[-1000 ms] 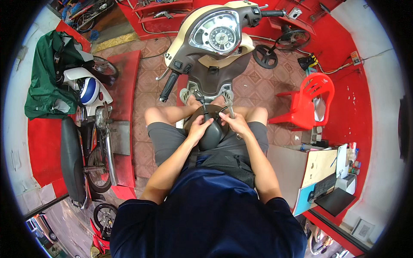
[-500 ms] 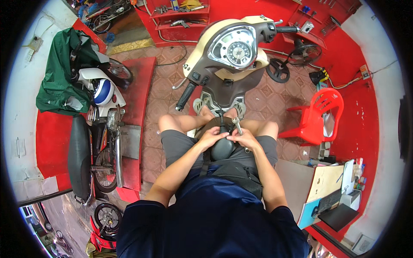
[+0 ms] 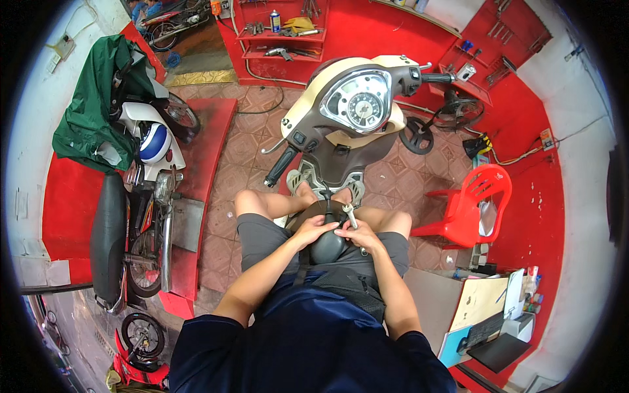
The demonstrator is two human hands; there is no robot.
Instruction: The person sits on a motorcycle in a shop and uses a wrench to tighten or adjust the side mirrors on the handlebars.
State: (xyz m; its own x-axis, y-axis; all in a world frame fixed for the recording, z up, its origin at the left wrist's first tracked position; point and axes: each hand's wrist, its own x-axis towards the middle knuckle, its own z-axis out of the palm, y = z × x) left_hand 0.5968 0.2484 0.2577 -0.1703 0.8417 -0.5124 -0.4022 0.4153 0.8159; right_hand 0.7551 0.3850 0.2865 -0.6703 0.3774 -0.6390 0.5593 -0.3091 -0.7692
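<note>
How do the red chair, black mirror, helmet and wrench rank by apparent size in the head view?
1. Red chair
2. Black mirror and helmet: look alike, mirror partly covered, so unranked
3. Wrench

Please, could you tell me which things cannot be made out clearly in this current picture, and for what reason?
All in the head view:
- Underside of the dark mirror: faces away from the camera.
- Left hand: some fingertips hidden behind the mirror.
- Middle of the wrench: covered by the right hand.
- What lies beneath the green cover: hidden by its cloth.
</note>
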